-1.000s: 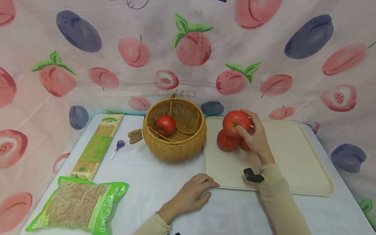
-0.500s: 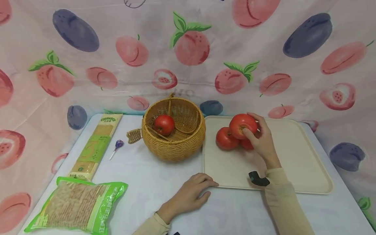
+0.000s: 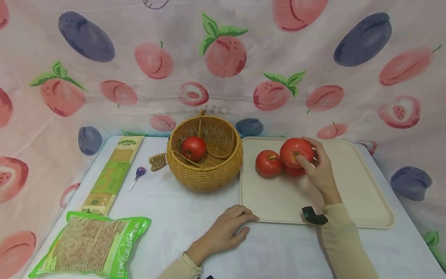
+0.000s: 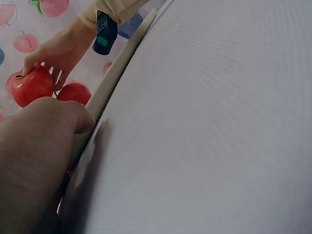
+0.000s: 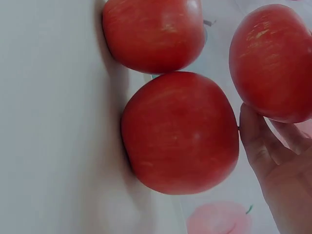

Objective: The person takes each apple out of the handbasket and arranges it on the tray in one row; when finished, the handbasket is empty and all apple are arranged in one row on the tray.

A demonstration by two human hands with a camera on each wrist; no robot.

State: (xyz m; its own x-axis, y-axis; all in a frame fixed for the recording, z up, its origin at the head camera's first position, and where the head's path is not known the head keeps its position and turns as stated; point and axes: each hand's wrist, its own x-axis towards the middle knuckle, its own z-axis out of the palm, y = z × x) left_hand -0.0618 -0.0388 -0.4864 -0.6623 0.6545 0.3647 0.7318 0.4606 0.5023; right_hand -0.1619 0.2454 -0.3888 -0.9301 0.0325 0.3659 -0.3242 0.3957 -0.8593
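Head view shows the right hand (image 3: 319, 168) pinching one apple (image 3: 295, 151) between thumb and fingers, raised above two other apples (image 3: 268, 164) on the tray (image 3: 359, 182), the left hand (image 3: 226, 228) resting loose-fingered, nothing held, at the tray's near left corner, and a fourth apple (image 3: 193, 148) inside the basket (image 3: 205, 180).

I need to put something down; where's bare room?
Free: the beige tray right of the right hand; the table between the green-edged bag, wicker basket and left hand. Crowded: the tray's back left, with two apples, a third gripped above.
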